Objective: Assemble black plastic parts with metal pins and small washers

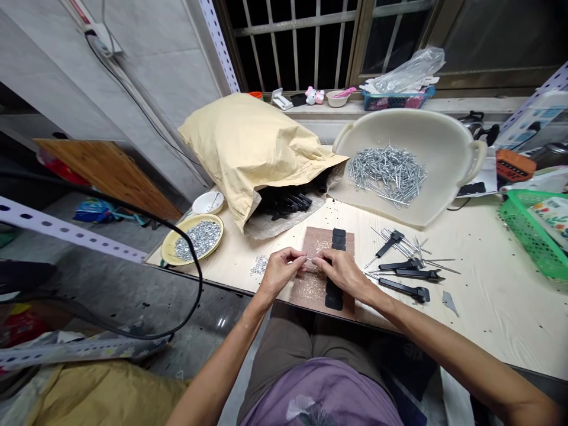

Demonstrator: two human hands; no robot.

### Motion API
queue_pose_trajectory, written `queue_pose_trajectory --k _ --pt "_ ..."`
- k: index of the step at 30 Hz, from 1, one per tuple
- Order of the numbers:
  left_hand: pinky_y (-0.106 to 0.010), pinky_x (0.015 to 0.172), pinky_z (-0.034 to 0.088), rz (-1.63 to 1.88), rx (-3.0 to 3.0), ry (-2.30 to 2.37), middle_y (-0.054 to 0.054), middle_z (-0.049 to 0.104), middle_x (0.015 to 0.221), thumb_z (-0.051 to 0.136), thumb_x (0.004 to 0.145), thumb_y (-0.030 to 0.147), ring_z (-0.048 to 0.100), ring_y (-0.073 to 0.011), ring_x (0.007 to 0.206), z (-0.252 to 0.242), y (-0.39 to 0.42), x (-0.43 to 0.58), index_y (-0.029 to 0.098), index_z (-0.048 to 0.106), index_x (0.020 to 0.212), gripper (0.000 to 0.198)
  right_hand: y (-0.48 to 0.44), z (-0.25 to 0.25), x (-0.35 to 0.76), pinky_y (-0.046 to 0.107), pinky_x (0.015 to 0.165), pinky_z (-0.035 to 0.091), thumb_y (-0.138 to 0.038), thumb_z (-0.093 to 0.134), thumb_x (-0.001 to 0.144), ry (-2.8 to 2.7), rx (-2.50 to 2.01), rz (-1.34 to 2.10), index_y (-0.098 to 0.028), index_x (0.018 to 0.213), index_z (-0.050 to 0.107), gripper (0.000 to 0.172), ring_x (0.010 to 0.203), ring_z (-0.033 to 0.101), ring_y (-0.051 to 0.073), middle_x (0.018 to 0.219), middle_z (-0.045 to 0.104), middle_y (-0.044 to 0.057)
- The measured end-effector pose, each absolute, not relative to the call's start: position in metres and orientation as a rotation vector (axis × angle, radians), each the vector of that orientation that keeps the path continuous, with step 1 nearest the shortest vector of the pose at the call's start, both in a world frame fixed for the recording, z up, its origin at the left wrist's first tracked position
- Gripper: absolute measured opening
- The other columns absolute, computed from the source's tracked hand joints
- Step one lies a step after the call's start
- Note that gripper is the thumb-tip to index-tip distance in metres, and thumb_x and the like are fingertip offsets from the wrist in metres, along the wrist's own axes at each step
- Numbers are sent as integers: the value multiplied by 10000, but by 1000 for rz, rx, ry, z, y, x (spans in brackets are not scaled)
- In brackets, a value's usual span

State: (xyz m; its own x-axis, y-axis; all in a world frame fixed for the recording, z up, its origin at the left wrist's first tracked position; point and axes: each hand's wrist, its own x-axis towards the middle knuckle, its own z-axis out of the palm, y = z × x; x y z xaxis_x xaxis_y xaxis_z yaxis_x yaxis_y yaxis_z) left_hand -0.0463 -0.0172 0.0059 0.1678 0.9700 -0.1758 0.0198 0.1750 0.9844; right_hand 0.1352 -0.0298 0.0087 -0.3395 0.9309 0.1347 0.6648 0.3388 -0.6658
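Between my two hands, just above the brown board (pixel 308 296), is a thin metal piece (pixel 309 258), pale and slim, too small for me to make out its ends. My left hand (pixel 283 269) has its thumb and forefinger closed on one side of it, and my right hand (pixel 341 270) pinches in from the other, the fingertips of both nearly meeting. I judge it very light and stiff, unlikely to break but smooth enough to roll or slip, so the tips of thumb and forefinger, set near its ends, are where I'd hold it. Under my right hand a row of black pads (pixel 333 300) runs along the board, and pale specks lie scattered beside it. Just left of the board is a small heap of silvery bits (pixel 259 264); farther left, a yellow bowl (pixel 168 247) holds many more. To my right, black plastic pieces (pixel 403 290) lie beside and over loose metal rods, all on the pale tabletop (pixel 483 307). Beyond the board, a cream sack (pixel 252 136) lies with dark parts (pixel 288 204) showing at its mouth, next to a whitish tray (pixel 444 148) of nail-like pins (pixel 390 174). A green basket (pixel 519 231) stands at the far right.
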Motion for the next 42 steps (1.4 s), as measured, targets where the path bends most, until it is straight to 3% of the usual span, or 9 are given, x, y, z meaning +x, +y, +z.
queue_pose_trajectory --k 6,16,22,31,36,42 --pt "-204 542 495 968 1018 1123 -12 662 659 764 652 319 618 -104 556 6 -16 -44 105 670 811 283 -30 9 141 264 714 426 -324 496 911 -2073 -1271 634 -187 915 589 166 801 559 151 880 586 40" --pt "-204 617 532 903 765 954 -31 684 715 805 622 284 604 -71 563 10 -14 -46 96 675 864 333 -43 16 138 247 659 442 -266 444 935 -2136 -1383 358 -186 953 588 165 796 570 152 926 563 55" --pt "-208 630 541 936 809 928 -38 690 754 782 659 272 610 -71 586 4 -12 -48 102 679 880 297 -45 20 136 232 595 407 -276 409 951 -2191 -1434 243 -199 945 627 231 739 556 145 853 553 48" --pt "-240 627 532 963 945 1007 -32 677 726 768 655 341 602 -92 589 3 -12 -45 103 677 886 344 -36 15 139 257 650 409 -336 435 940 -2063 -1367 642 -199 867 626 246 710 539 140 780 567 25" --pt "-232 625 526 964 967 1037 -18 674 687 766 657 340 616 -98 586 6 -14 -43 107 679 876 331 -36 14 142 270 683 422 -304 445 931 -2089 -1327 566 -194 939 638 222 781 537 157 874 534 58" --pt "-235 634 516 1002 1107 1131 -25 688 708 746 679 326 639 -122 624 11 -17 -40 115 693 882 297 -34 16 139 251 608 399 -351 432 938 -1973 -1326 847 -181 787 594 279 624 537 130 641 555 -4"
